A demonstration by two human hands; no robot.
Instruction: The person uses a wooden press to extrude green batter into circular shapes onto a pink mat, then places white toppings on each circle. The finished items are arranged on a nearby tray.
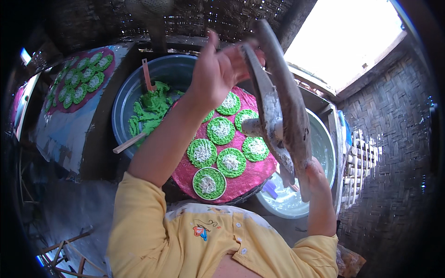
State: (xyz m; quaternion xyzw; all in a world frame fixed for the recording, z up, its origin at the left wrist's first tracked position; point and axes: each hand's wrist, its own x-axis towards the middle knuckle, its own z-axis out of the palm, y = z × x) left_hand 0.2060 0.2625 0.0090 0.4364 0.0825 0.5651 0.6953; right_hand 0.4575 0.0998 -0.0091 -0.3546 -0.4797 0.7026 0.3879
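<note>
A two-armed wooden hand press (289,106) is held up in front of me, its arms spread and white paste smeared inside. My right hand (319,175) grips its lower end. My left hand (219,69) is raised beside the upper end, thumb and fingers apart; its fingertips are blurred and partly behind the press. Below lies a round pink cloth-like surface (252,185) carrying several green lacy discs with white strands on top. The nearest disc (208,184) sits in a pale-rimmed round mould. Part of the pink surface is hidden by my left forearm and the press.
At left, a grey-blue basin (121,102) holds green dough (155,109), a pinkish tool (146,74) and a wooden stick (129,143). A pale green basin (330,143) at right contains a purple utensil (270,189). Farther left, more discs lie on a sloping panel (69,134). Woven walls (389,171) enclose the space.
</note>
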